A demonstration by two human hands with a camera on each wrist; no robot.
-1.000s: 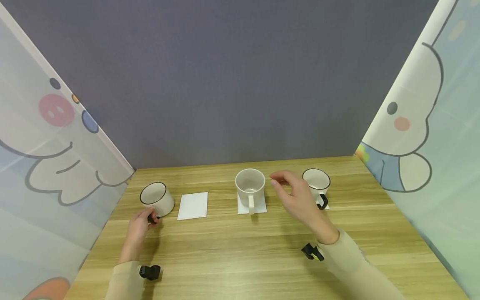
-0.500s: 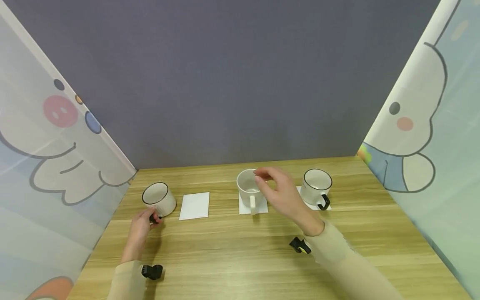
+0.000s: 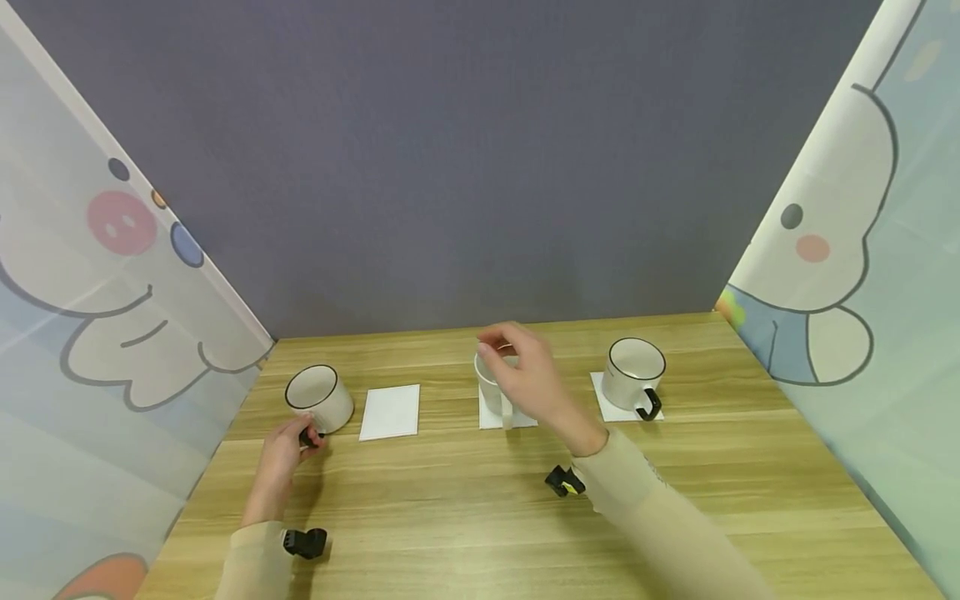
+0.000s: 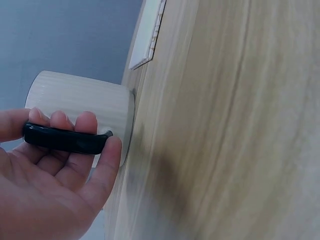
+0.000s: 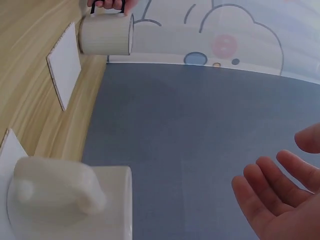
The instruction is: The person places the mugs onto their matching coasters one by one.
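Note:
My left hand [image 3: 281, 454] grips the black handle [image 4: 65, 139] of a white mug [image 3: 330, 407] with a dark rim, which stands on the table at the left. In the left wrist view the fingers are curled through that handle. Over an all-white mug [image 3: 491, 393] in the middle hovers my right hand [image 3: 528, 375], hiding part of its rim. The right wrist view shows this hand [image 5: 280, 195] apart from the mug, its fingers loosely bent and holding nothing. The middle mug sits on a white square coaster [image 3: 491, 421], its handle facing me.
A bare white coaster [image 3: 390, 412] lies between the left and middle mugs. At the right, another black-rimmed mug [image 3: 633, 379] with a black handle stands on a coaster [image 3: 606, 408]. A grey panel [image 3: 480, 167] closes off the back of the wooden table [image 3: 420, 517]; cartoon-printed sheets flank both sides.
My right hand has moved left, from beside the right mug to above the middle mug. The left hand keeps its grip on the handle, and the mugs stay in place.

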